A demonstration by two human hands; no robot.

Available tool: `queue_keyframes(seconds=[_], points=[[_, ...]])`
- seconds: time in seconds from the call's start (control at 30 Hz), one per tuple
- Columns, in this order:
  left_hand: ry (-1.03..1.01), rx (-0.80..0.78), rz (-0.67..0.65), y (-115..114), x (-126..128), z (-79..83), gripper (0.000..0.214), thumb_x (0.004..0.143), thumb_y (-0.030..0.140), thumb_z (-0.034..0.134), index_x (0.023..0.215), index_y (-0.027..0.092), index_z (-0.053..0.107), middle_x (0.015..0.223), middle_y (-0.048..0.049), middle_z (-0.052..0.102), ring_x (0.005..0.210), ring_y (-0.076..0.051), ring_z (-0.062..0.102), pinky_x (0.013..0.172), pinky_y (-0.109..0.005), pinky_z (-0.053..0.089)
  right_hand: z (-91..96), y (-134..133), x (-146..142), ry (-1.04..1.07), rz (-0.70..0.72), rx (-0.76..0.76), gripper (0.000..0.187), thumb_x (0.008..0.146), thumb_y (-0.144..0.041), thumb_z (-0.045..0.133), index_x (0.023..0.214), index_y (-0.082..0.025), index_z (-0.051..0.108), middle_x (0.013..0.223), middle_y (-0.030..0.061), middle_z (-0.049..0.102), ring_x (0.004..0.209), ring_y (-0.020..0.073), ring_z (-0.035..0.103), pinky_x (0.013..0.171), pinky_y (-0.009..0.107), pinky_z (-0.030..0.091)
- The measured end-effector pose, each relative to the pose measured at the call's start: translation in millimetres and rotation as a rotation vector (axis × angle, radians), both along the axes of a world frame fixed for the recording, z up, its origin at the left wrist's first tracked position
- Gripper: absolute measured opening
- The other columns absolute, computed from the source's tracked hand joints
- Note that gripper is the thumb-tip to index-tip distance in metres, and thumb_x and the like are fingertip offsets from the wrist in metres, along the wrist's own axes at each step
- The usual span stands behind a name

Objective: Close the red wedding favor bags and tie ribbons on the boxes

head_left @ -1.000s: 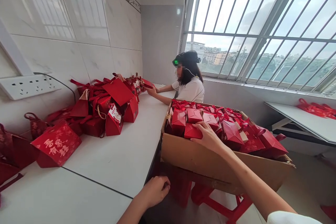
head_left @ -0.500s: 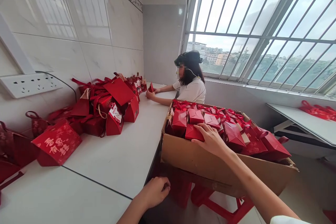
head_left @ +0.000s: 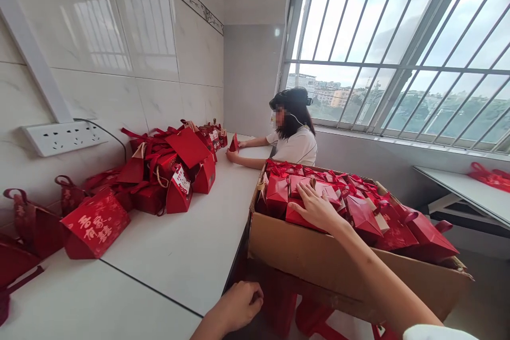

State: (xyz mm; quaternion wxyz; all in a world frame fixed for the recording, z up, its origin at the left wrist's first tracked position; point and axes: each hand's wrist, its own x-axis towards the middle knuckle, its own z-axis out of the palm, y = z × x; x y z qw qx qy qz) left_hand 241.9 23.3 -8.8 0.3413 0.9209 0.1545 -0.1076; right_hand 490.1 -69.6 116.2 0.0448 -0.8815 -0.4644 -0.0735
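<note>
My right hand (head_left: 317, 207) reaches into a cardboard carton (head_left: 319, 263) filled with several red gift boxes (head_left: 360, 212). Its fingers lie spread over one red box (head_left: 297, 215) near the carton's front left corner, gripping its top. My left hand (head_left: 239, 305) is curled into a loose fist at the front edge of the white table (head_left: 187, 244), with nothing visible in it.
A heap of red gift bags (head_left: 167, 167) lies along the tiled wall, with more bags (head_left: 93, 223) nearer me. A co-worker (head_left: 295, 135) sits at the table's far end handling a red bag. A power strip (head_left: 64, 137) hangs on the wall. A red stool (head_left: 314, 319) stands under the carton.
My right hand has slid a little further over the red box in the carton. The view has shifted slightly down. My left hand stays put.
</note>
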Motion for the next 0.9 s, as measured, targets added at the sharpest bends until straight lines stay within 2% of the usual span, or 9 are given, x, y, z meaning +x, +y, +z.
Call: queue_keyframes(seconds=[0.1,0.17,0.37,0.47,0.63,0.7,0.77,0.83,0.9], points=[[-0.01,0.0,0.003,0,0,-2.3,0.033,0.085,0.027,0.041,0.103,0.023,0.068,0.103,-0.0059,0.072,0.095,-0.024,0.066,0.082,-0.031,0.047,3.4,4,0,-0.039,-0.019,0.028,0.072,0.094,-0.056,0.024,0.149,-0.009,0.022,0.154,0.0164,0.022,0.144,0.0327,0.012,0.111,0.064,0.01],[-0.012,-0.001,0.001,0,-1,-2.5,0.033,0.086,0.027,0.041,0.103,0.023,0.068,0.102,-0.0058,0.072,0.096,-0.025,0.065,0.083,-0.032,0.047,1.5,8,1,-0.026,-0.036,-0.02,0.075,0.093,-0.057,0.025,0.149,-0.007,0.022,0.154,0.0171,0.022,0.144,0.0321,0.012,0.112,0.062,0.004],[-0.005,-0.004,0.002,0,-1,-0.9,0.033,0.085,0.027,0.041,0.103,0.022,0.068,0.097,-0.006,0.073,0.09,-0.023,0.067,0.077,-0.029,0.048,-3.2,12,6,-0.042,-0.018,-0.012,0.073,0.093,-0.06,0.021,0.147,-0.01,0.03,0.152,0.0171,0.025,0.143,0.0329,0.016,0.111,0.063,0.001],[-0.008,-0.003,0.001,0,0,-0.2,0.033,0.086,0.027,0.041,0.103,0.022,0.068,0.098,-0.0062,0.072,0.092,-0.023,0.066,0.078,-0.029,0.047,-0.7,13,9,-0.005,-0.019,-0.053,0.075,0.093,-0.059,0.022,0.146,-0.008,0.03,0.151,0.0176,0.029,0.142,0.0322,0.02,0.113,0.06,0.002],[0.002,-0.018,0.01,-1,-2,2.7,0.032,0.086,0.027,0.041,0.103,0.022,0.068,0.096,-0.0066,0.073,0.089,-0.024,0.067,0.076,-0.031,0.048,0.3,9,8,0.016,0.003,0.009,0.073,0.092,-0.058,0.025,0.143,-0.006,0.034,0.148,0.0197,0.035,0.141,0.0331,0.023,0.113,0.061,0.003],[-0.006,-0.02,0.027,-2,-2,0.1,0.031,0.086,0.025,0.042,0.103,0.023,0.069,0.098,-0.0063,0.073,0.091,-0.024,0.067,0.079,-0.032,0.049,-1.8,-7,6,-0.001,0.051,0.135,0.068,0.092,-0.055,0.023,0.138,-0.008,0.04,0.144,0.0195,0.042,0.139,0.0318,0.03,0.114,0.058,0.012],[0.014,-0.049,0.033,-1,1,-7.4,0.029,0.086,0.022,0.045,0.102,0.023,0.069,0.1,-0.0062,0.072,0.095,-0.025,0.066,0.084,-0.034,0.049,-7.3,-35,6,-0.052,0.111,0.435,0.058,0.094,-0.05,0.022,0.129,-0.012,0.048,0.135,0.0181,0.052,0.131,0.0295,0.043,0.11,0.052,0.03],[0.066,-0.095,0.018,5,9,-18.2,0.023,0.087,0.02,0.05,0.099,0.021,0.069,0.101,-0.0067,0.071,0.097,-0.024,0.066,0.086,-0.036,0.049,-18.0,-71,7,-0.078,0.092,0.693,0.04,0.095,-0.044,0.027,0.113,-0.022,0.055,0.115,0.0132,0.064,0.111,0.0275,0.06,0.093,0.046,0.049],[0.099,-0.121,0.004,13,18,-28.5,0.017,0.089,0.024,0.055,0.1,0.021,0.067,0.105,-0.0067,0.068,0.098,-0.021,0.064,0.085,-0.036,0.051,-33.2,-106,11,-0.135,0.091,0.774,0.025,0.095,-0.039,0.034,0.096,-0.027,0.057,0.091,0.0074,0.069,0.086,0.0248,0.067,0.076,0.039,0.055]])
